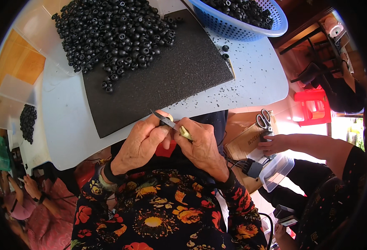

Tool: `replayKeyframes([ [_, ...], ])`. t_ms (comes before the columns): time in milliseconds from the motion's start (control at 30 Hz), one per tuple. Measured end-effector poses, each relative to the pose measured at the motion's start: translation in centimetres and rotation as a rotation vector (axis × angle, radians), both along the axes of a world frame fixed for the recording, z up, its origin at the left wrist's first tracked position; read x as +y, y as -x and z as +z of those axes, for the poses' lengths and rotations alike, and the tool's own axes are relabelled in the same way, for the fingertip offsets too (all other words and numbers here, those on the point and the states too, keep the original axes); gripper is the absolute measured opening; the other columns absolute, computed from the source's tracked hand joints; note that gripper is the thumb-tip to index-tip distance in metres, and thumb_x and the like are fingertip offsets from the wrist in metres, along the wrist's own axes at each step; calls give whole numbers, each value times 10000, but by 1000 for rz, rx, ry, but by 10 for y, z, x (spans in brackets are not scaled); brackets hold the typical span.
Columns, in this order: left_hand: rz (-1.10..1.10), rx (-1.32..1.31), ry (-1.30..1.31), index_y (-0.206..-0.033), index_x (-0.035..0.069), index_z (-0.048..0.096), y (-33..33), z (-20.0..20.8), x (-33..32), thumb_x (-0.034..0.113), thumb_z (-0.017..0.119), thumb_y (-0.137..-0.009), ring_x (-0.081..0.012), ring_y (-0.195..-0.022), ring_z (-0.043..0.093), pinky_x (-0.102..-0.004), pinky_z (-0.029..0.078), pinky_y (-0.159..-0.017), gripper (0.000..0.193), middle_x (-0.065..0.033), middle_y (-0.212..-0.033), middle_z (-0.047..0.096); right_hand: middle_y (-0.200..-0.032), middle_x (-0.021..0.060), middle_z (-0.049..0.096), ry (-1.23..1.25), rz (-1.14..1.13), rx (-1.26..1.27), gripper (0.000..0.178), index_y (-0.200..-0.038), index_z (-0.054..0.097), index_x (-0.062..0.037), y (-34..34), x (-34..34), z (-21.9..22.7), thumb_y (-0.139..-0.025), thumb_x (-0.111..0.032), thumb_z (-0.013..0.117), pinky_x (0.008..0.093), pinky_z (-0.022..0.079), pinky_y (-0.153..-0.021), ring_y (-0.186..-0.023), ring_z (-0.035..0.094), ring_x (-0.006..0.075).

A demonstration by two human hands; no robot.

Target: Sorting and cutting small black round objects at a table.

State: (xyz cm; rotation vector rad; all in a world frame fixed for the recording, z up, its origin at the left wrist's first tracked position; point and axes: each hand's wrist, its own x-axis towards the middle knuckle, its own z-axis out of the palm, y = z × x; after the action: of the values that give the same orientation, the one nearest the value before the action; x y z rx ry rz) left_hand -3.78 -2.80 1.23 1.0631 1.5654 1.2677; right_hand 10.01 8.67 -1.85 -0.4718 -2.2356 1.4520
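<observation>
My right hand (201, 143) grips a small knife by its pale yellow handle (186, 133). The knife's narrow blade (157, 115) points up and left, across the fingertips of my left hand (141, 141). Those fingers are pinched around a small black piece (164, 122), mostly hidden behind the blade and fingers. Both hands are held together just off the near edge of a black mat (162, 83). On the mat's far left lies a large heap of round black parts with holes (108, 33).
The mat lies on a white table (258, 79) sprinkled with black scraps. A blue perforated basket (242, 25) of black parts stands far right. Clear plastic bins (14, 100) are at left. To the right, a co-worker's hand (275, 143) is by a cardboard box (244, 143) near scissors (263, 119).
</observation>
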Motion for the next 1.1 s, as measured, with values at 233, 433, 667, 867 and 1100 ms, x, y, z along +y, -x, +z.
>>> replayKeyframes([
  [233, 2, 37, 28, -980, 29, 505, 4, -1, -2, 193, 391, -939, -100, -618, 481, -277, 394, -575, 204, -33, -665, 540, -729, 134, 608, -113, -36, 36, 185, -803, 502, -24, 1, -2, 3, -784, -77, 679, 373, 497, -553, -650, 637, 314],
  [433, -15, 78, 25, -974, 32, 498, 3, -2, -2, 218, 401, -940, -97, -611, 461, -273, 381, -562, 212, -23, -640, 505, -713, 110, 592, -174, -27, 53, 214, -810, 504, -35, 1, -1, 2, -780, -112, 702, 356, 484, -508, -603, 621, 293],
  [667, -21, 82, -21, -978, 26, 492, 4, -5, -2, 256, 411, -965, -96, -602, 445, -273, 377, -560, 244, -18, -649, 493, -702, 104, 582, -195, -28, 37, 200, -812, 502, -40, 2, 0, 2, -791, -121, 684, 364, 482, -514, -599, 608, 292],
  [867, -30, 74, -27, -970, 25, 488, 4, -3, -1, 262, 405, -978, -95, -600, 443, -277, 376, -558, 251, -18, -651, 491, -719, 109, 592, -201, -22, 34, 201, -824, 507, -42, 3, 1, 1, -791, -127, 686, 370, 485, -522, -616, 616, 294],
  [1100, -34, 53, 19, -921, 1, 496, 4, 1, 0, 196, 402, -938, -100, -621, 489, -262, 405, -604, 217, -48, -668, 527, -742, 111, 603, -186, -17, 31, 203, -844, 517, -45, 3, 1, 2, -793, -134, 692, 370, 488, -522, -624, 622, 294],
])
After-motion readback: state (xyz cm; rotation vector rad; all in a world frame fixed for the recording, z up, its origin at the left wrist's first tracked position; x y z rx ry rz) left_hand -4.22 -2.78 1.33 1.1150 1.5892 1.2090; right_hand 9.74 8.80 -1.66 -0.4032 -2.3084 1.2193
